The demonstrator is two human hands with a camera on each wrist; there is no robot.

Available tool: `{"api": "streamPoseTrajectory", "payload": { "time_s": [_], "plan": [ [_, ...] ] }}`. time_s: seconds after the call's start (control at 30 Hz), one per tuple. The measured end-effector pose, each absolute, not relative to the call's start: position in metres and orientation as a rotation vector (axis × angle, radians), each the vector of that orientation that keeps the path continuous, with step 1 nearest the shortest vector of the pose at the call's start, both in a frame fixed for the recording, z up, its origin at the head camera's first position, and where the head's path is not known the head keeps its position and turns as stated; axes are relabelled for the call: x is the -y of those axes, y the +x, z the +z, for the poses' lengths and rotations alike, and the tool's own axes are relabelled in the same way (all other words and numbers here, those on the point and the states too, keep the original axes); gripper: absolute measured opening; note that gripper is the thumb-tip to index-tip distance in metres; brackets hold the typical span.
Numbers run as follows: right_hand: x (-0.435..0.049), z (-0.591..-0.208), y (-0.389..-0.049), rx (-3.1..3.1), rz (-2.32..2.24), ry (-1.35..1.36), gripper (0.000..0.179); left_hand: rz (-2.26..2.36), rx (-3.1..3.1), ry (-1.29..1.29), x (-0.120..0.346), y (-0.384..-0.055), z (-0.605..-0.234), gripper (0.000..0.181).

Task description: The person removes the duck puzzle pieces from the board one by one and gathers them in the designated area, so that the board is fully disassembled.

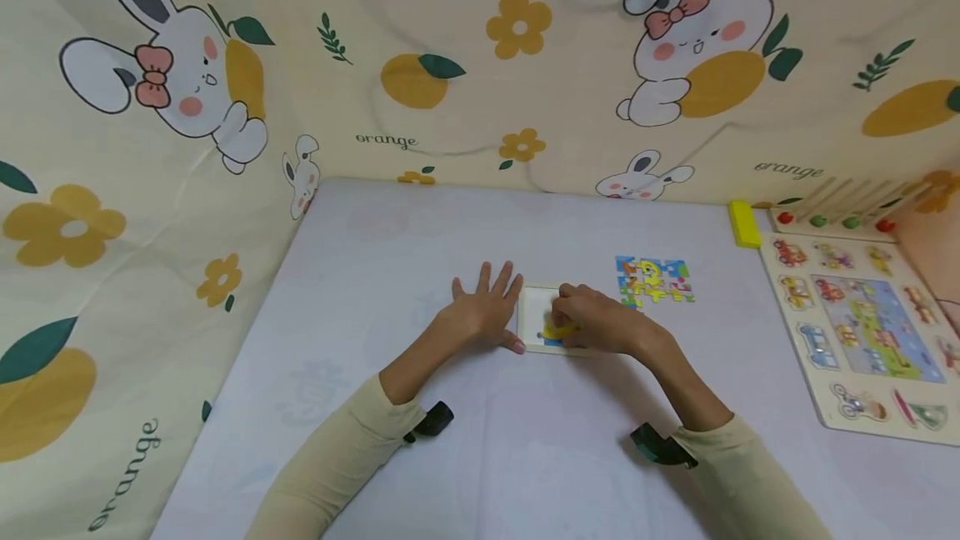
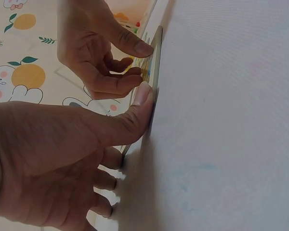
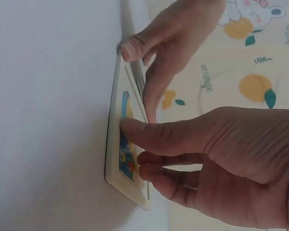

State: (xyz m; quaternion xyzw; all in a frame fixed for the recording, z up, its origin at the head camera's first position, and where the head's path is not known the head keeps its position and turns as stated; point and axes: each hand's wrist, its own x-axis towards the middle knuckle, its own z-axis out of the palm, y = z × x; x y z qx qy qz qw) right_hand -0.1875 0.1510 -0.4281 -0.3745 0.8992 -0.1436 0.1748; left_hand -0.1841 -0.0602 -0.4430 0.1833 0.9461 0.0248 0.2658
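A small white puzzle tray (image 1: 534,302) lies flat on the table, with blue and yellow jigsaw pieces (image 3: 127,156) along its near side. My left hand (image 1: 480,315) is spread at the tray's left edge, its thumb touching the near left corner. Over the tray's right half, my right hand (image 1: 603,322) has curled fingers and pinches a yellow-and-blue puzzle piece (image 1: 557,331) down in the tray. The hand hides part of that piece and of the tray. Behind the right hand lies a group of joined, colourful jigsaw pieces (image 1: 654,280).
On the right lies a large wooden picture board (image 1: 802,348) with vehicle pieces. A yellow block (image 1: 744,224) and a rack of sticks with red and green beads (image 1: 832,223) stand beyond it. A rabbit-and-orange patterned cloth (image 1: 465,15) rises behind the white-covered table (image 1: 390,273).
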Motion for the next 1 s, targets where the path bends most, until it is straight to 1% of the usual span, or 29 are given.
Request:
{"api": "streamPoseTrajectory", "payload": {
  "time_s": [0.2,0.3,0.53,0.77,1.0],
  "plan": [
    [-0.147,-0.428,-0.188,-2.517,-0.404,-1.0,0.022,0.072,-2.549,0.492,0.061,-0.184,-0.444,0.113],
    [-0.146,-0.427,-0.189,-2.491,-0.442,-0.981,0.025,0.073,-2.548,0.477,0.063,-0.184,-0.444,0.113],
    [-0.149,-0.426,-0.19,-2.5,-0.506,-1.036,0.03,0.088,-2.561,0.484,0.063,-0.184,-0.443,0.112],
    [-0.154,-0.428,-0.192,-2.443,-0.579,-1.034,0.027,0.075,-2.552,0.507,0.059,-0.184,-0.444,0.112],
    [-0.156,-0.429,-0.195,-2.397,-0.669,-1.098,0.022,0.066,-2.558,0.494,0.061,-0.184,-0.443,0.112]
  ]
}}
